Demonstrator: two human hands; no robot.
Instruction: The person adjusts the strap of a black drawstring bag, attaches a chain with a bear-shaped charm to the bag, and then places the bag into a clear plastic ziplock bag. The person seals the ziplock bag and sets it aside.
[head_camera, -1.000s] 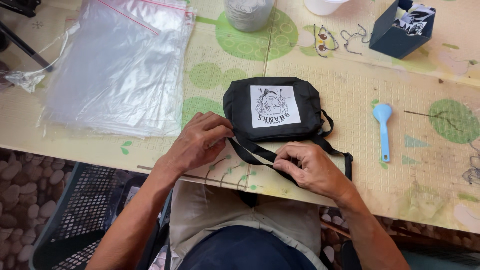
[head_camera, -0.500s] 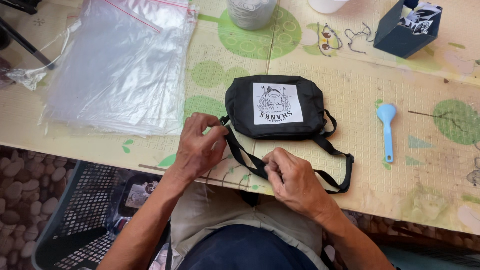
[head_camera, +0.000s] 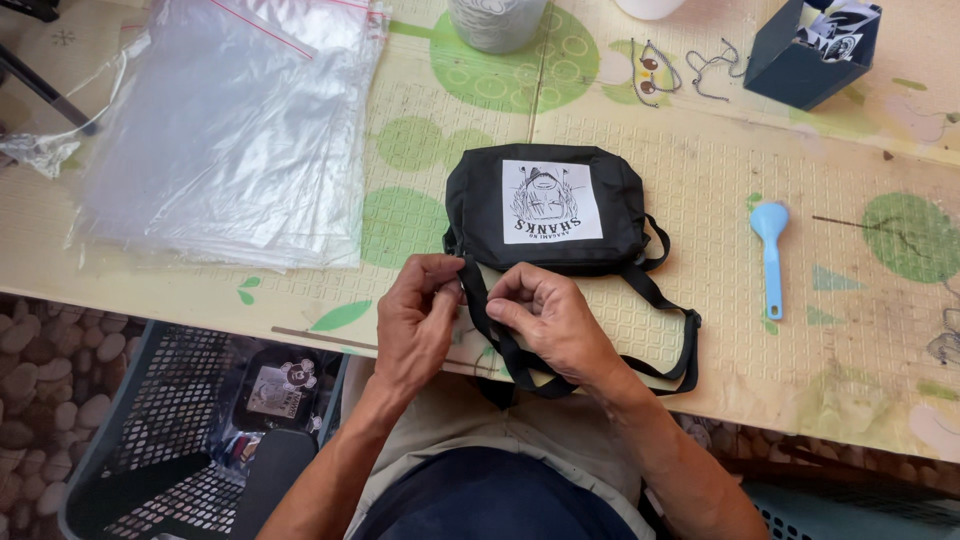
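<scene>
Head view: looking down at desk (head_camera: 700, 160) with green-patterned mat. Black bag (head_camera: 545, 210) lying flat near front edge, white printed patch facing up. Strap (head_camera: 660, 300) looping off bag's right side and trailing toward desk edge, slack.

Left hand (head_camera: 420, 320) pinching strap near bag's lower-left corner, fingertips closed on it. Right hand (head_camera: 545, 315) just beside it, fingers curled around same strap, gripping. Both hands close together at front edge of desk, likely keeping a short stretch of webbing taut between them; bag body resting on desk so weight is not hanging off strap.

Stack of clear plastic bags (head_camera: 220, 130) lying flat at left of desk, near bag, red seal strip showing on top one. Blue spoon (head_camera: 770, 255) lying right of bag, well apart from hands. Dark blue box (head_camera: 810, 50) at far right corner, holding printed paper pieces, exact kind not readable. Grey cylindrical container (head_camera: 497, 20) at top edge, contents hidden. Metal hooks (head_camera: 680, 70) lying loose beside box.

Mesh basket (head_camera: 170, 430) sitting on floor under desk at left, holding packed black items in clear wrap.
</scene>
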